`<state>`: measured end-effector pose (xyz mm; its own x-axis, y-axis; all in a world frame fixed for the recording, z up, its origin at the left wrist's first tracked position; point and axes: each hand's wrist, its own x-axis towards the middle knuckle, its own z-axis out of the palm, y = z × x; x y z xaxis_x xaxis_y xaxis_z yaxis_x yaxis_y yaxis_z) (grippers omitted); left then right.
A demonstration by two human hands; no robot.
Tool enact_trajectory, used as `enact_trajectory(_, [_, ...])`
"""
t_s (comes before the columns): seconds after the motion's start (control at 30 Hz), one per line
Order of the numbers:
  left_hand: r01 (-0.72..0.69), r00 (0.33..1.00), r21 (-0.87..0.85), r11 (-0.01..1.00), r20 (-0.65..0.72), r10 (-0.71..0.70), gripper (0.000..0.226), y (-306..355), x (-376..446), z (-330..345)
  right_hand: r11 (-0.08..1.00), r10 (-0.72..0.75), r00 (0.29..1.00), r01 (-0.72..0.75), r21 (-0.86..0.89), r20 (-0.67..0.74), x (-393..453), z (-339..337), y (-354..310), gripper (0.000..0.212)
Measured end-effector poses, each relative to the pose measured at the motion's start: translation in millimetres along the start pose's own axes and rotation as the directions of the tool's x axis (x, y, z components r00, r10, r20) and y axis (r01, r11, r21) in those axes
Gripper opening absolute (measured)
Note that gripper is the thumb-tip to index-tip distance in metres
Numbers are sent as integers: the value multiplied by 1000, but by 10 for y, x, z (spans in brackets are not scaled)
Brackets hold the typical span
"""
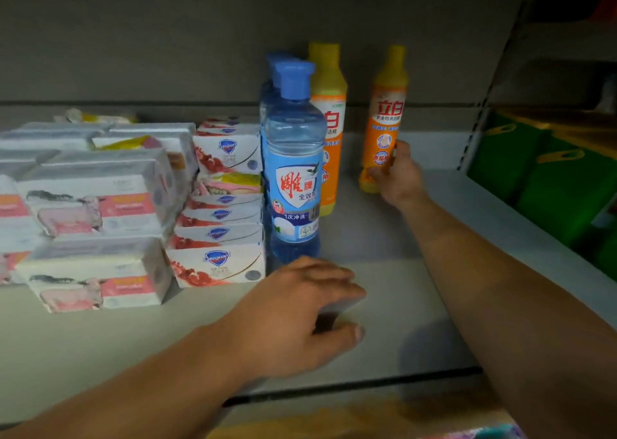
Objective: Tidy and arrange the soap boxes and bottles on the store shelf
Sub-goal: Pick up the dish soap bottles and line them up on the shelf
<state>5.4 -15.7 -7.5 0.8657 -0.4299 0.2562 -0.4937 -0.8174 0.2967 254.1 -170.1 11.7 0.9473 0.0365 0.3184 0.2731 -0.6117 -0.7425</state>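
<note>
1. Clearly the main risk sits with the right hand (399, 175), whose fingers wrap low around the small orange bottle (384, 121), well apart from the other bottles at the back of the shelf (384, 238). Gripped that low, a tall narrow bottle could tip at the top if slid quickly.
2. Sliding it leftward could knock the tall orange bottle (329, 118) or the front blue bottle (293, 171), which stand touching; one falling could topple the rest.
3. Meanwhile the left hand (310, 308) hovers over the bare shelf just before the blue bottle, fingers loosely curled over something dark; I cannot tell what it is, or whether it is gripped.
4. Its forearm passes near the Safeguard boxes (217, 265); a brush could skew that stack.
5. Count: 2 orange bottles, 2 blue bottles (the second largely hidden behind the first), about 7 Safeguard boxes, and several pink-and-white soap boxes (96, 271), too blurred to count exactly.
</note>
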Motion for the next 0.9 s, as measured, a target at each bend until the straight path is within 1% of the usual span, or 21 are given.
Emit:
enact_trajectory(0.2, [12,1000,-19,1000,-19,-13,54,-13,-2,13,1000,21,1000,-21,-5,19,292,130,17,64])
enact_trajectory(0.33, [9,1000,-4,1000,-15,-9,53,-21,5,7,999,46,997,-46,-5,62,418,154,23,68])
enact_trajectory(0.47, [7,1000,-4,1000,-17,-7,52,14,-11,-20,991,111,988,-102,-90,111,369,115,22,67])
enact_trajectory(0.53, [-8,1000,-1,1000,-14,8,52,24,-9,-26,984,119,992,-112,-140,47,251,58,-1,65])
enact_trajectory(0.6, [-10,1000,10,1000,-18,10,52,38,-5,-27,988,43,997,-51,-145,-60,121,-41,-80,56])
enact_trajectory(0.63, [-9,1000,12,1000,-17,9,52,40,-3,-25,994,-11,995,0,-111,-99,65,-109,-161,49])
enact_trajectory(0.7, [-8,1000,6,1000,-14,8,52,37,-6,-22,994,-91,985,98,38,-143,-44,-252,-419,37])
enact_trajectory(0.73, [-9,1000,5,1000,-13,9,53,32,-7,-20,982,-122,982,140,123,-146,-87,-312,-580,35])
enact_trajectory(0.8, [-15,1000,6,1000,-13,15,53,21,-3,-14,950,-195,976,213,226,-101,-141,-404,-902,38])
enact_trajectory(0.83, [-18,1000,5,1000,-16,18,53,14,-2,-11,937,-238,970,242,250,-48,-149,-429,-1036,41])
enact_trajectory(0.9, [-21,1000,6,1000,-18,21,54,0,0,-2,934,-298,953,278,226,61,-156,-439,-1217,49])
